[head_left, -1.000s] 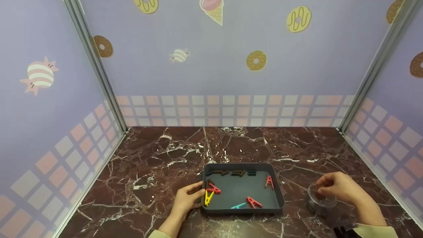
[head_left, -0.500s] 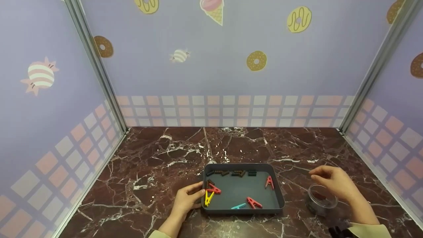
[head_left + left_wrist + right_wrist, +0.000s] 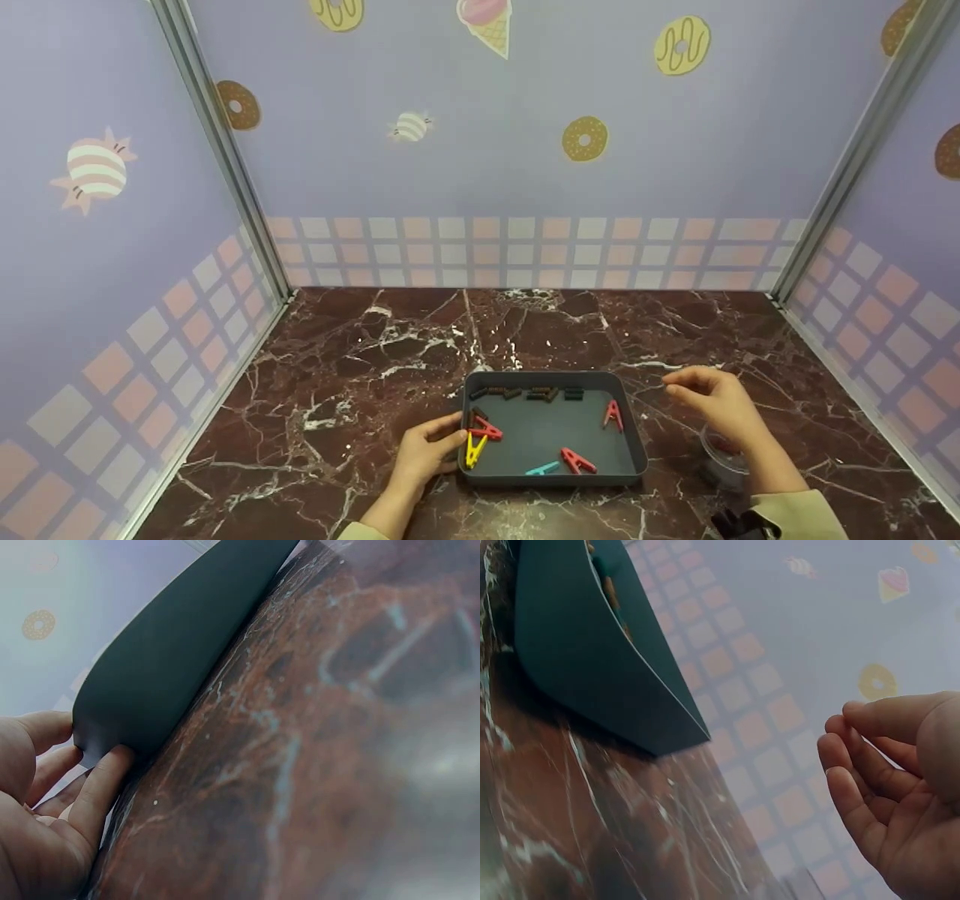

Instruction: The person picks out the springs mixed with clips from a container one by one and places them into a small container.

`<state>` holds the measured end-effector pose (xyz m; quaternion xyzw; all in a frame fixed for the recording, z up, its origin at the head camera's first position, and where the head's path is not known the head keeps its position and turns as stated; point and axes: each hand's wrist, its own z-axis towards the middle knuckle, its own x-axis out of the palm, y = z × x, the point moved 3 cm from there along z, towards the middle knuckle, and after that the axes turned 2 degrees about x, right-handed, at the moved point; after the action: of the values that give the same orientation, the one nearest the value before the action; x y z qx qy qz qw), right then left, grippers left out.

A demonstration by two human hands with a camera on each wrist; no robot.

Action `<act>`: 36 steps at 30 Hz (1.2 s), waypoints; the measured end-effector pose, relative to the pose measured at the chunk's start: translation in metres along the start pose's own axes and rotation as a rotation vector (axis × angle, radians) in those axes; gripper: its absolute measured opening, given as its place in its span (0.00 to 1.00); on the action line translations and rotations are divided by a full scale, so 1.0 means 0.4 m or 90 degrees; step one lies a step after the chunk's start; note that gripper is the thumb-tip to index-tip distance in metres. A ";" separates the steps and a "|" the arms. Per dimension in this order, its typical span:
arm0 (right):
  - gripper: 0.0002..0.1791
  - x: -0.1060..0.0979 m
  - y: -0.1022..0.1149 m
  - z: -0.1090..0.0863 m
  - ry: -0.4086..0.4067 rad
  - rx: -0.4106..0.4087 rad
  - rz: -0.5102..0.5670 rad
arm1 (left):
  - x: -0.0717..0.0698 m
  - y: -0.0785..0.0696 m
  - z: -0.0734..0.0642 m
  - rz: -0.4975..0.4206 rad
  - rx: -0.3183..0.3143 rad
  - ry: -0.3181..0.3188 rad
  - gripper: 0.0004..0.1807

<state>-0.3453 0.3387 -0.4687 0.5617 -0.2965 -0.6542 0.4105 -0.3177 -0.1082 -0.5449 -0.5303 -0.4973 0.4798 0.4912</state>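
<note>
My left hand [image 3: 420,454] holds the left side of a dark grey tray [image 3: 551,480]; in the left wrist view its fingers [image 3: 101,787] lie at the tray's corner. To the tray's right, above the table, is my right hand [image 3: 716,405]. Its thumb and fingertips are drawn together, and whether a small thing is between them I cannot tell. Inside the tray are a yellow clothespin [image 3: 475,451], a light blue clothespin [image 3: 543,469], three red clothespins [image 3: 577,460] and several small dark cylinders [image 3: 573,394], mostly along the far wall.
A clear round jar [image 3: 726,466] stands right of the tray, partly hidden by my right forearm. The dark red marbled tabletop [image 3: 375,405] meets a patterned back wall [image 3: 487,180] and side walls.
My right hand has risen out of the jar and moved left toward the tray. My left hand has stayed at the tray's left side, and the tray's contents look the same.
</note>
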 end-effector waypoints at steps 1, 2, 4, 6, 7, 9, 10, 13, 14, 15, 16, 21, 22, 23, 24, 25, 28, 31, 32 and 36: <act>0.13 0.009 0.001 0.006 0.002 -0.006 -0.007 | 0.000 0.000 0.000 -0.002 0.000 0.000 0.26; 0.13 0.018 0.003 0.013 0.004 -0.006 -0.009 | 0.000 0.001 0.001 -0.004 0.000 0.001 0.26; 0.13 0.036 0.008 0.024 0.014 -0.007 -0.011 | 0.000 0.001 0.001 -0.008 0.003 0.002 0.26; 0.13 0.056 0.012 0.035 0.026 -0.003 -0.001 | 0.001 0.002 0.001 -0.012 0.004 0.003 0.26; 0.13 0.066 0.014 0.040 0.031 -0.004 0.007 | 0.002 0.001 0.000 -0.014 0.005 0.002 0.26; 0.13 0.085 0.019 0.049 0.040 -0.014 0.021 | 0.002 0.001 -0.001 -0.017 0.006 0.002 0.26; 0.13 0.095 0.022 0.053 0.044 -0.016 0.028 | 0.002 0.001 -0.001 -0.018 0.006 0.001 0.26; 0.14 0.124 0.030 0.065 0.053 -0.028 0.027 | 0.001 0.001 -0.002 -0.020 0.002 0.001 0.27; 0.14 0.134 0.033 0.069 0.055 -0.030 0.025 | 0.001 0.002 -0.001 -0.017 0.002 0.002 0.26; 0.14 0.143 0.035 0.074 0.057 -0.029 0.023 | 0.001 0.002 -0.002 -0.016 0.000 0.002 0.26; 0.14 0.153 0.037 0.078 0.058 -0.029 0.016 | 0.001 0.002 -0.002 -0.014 0.000 0.003 0.27; 0.12 0.198 0.045 0.099 0.062 -0.035 -0.019 | 0.001 0.006 0.002 -0.005 0.001 0.006 0.27; 0.11 0.207 0.047 0.102 0.062 -0.036 -0.028 | 0.001 0.007 0.002 -0.004 0.002 0.006 0.27; 0.11 0.216 0.049 0.106 0.062 -0.034 -0.033 | 0.002 0.007 0.003 -0.005 0.001 0.006 0.27; 0.10 0.224 0.050 0.110 0.063 -0.034 -0.040 | 0.002 0.008 0.003 -0.004 0.000 0.005 0.27; 0.10 0.232 0.052 0.112 0.064 -0.032 -0.044 | 0.002 0.008 0.003 -0.004 0.000 0.005 0.27; 0.10 0.251 0.053 0.122 0.061 -0.027 -0.064 | 0.002 0.009 0.004 -0.004 -0.003 0.004 0.27; 0.10 0.266 0.050 0.129 0.064 -0.026 -0.081 | 0.001 0.009 0.005 0.000 -0.001 0.003 0.27; 0.10 0.270 0.049 0.130 0.066 -0.026 -0.086 | 0.001 0.009 0.006 0.000 0.000 0.004 0.27; 0.09 0.284 0.044 0.134 0.075 -0.024 -0.099 | 0.002 0.007 0.006 0.000 0.005 0.006 0.27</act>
<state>-0.3979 0.2274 -0.4993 0.6130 -0.2149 -0.6552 0.3856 -0.3201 -0.1074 -0.5479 -0.5305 -0.4933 0.4792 0.4956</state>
